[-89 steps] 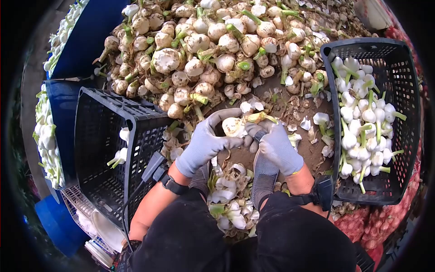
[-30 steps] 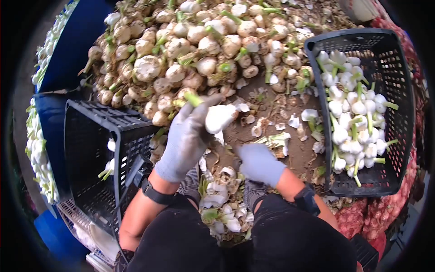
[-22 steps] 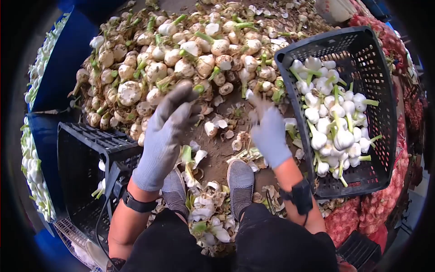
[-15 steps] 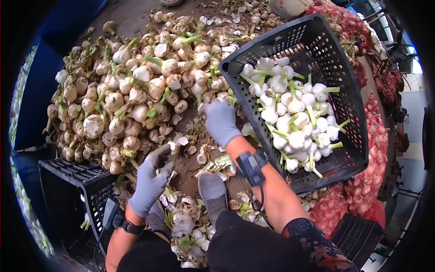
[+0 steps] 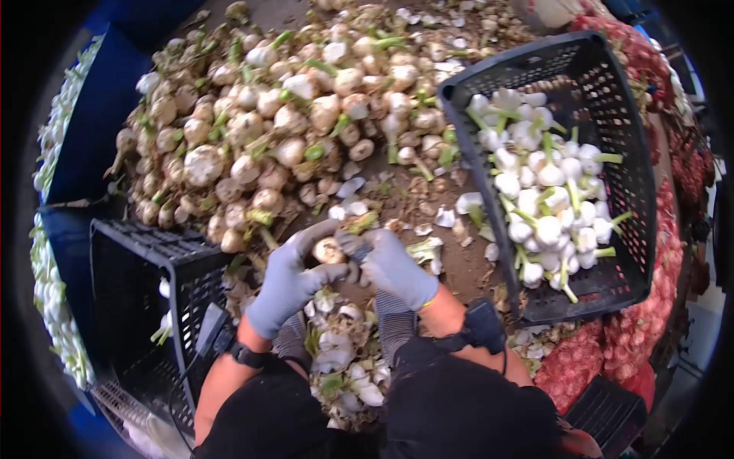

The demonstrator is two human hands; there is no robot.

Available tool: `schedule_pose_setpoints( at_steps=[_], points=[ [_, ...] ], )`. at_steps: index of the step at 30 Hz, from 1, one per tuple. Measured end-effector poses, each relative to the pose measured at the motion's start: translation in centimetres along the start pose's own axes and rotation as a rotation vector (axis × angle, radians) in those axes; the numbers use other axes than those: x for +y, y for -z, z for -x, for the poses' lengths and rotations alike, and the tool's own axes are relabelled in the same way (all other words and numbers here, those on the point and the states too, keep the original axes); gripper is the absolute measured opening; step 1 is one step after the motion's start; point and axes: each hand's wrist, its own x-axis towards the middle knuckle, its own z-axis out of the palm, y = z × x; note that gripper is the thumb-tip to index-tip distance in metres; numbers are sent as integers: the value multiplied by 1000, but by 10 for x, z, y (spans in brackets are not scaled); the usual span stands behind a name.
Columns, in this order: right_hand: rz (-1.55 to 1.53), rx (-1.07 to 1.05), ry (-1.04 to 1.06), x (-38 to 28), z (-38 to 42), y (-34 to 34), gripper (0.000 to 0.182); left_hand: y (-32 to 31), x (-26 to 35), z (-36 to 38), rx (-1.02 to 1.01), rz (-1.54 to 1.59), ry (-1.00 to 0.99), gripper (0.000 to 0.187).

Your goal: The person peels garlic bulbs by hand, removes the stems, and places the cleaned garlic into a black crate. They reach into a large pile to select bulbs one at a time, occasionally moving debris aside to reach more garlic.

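Observation:
My left hand and my right hand, both in grey gloves, meet over the dirt floor and together hold one dirty garlic bulb. A big heap of unpeeled, soil-stained garlic bulbs with green stems lies just beyond the hands. To the right stands a black plastic crate holding several clean white bulbs. Another black crate sits at my left with a few white bulbs in it. Peeled skins pile up between my feet.
Blue bins filled with white bulbs line the left edge. Red mesh sacks of bulbs lie at the lower right and along the right side. Loose skins and scraps litter the dirt between the heap and the right crate.
The peeled white bulb left my left hand as my right hand reached toward the right crate. Both hands have come back together on a fresh dirty bulb. The camera swung right, then back.

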Motion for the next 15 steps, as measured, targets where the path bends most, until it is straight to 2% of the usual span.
schedule_pose_setpoints(
  at_steps=[1, 2, 6, 8, 9, 12, 13, 14, 15],
  points=[
    [-55, -20, 89, 11, -2, -1, 25, 0, -7, 2, 24, 64, 7, 58],
    [-109, -34, 177, 20, -6, -2, 28, 2, -10, 1, 41, -29, -84, 59],
    [-121, -41, 167, 15, 0, -1, 28, 8, -1, 0, 34, 158, 35, 55],
    [-120, -18, 221, 29, -8, 2, 28, 7, -3, 1, 8, 220, 133, 62],
    [-125, -23, 217, 27, -8, -2, 28, 8, -5, 0, 9, -103, -66, 64],
    [13, 87, 121, 16, -10, -6, 28, 9, -9, 2, 5, -190, -120, 63],
    [52, 55, 93, 15, -12, -2, 25, 5, -11, 2, 19, 93, -32, 65],
    [88, 25, 63, 15, -12, -1, 24, 6, -10, 5, 18, 90, -27, 65],
    [83, 23, 61, 22, -14, -1, 24, 7, 1, 7, -4, 353, 115, 63]
  ],
)
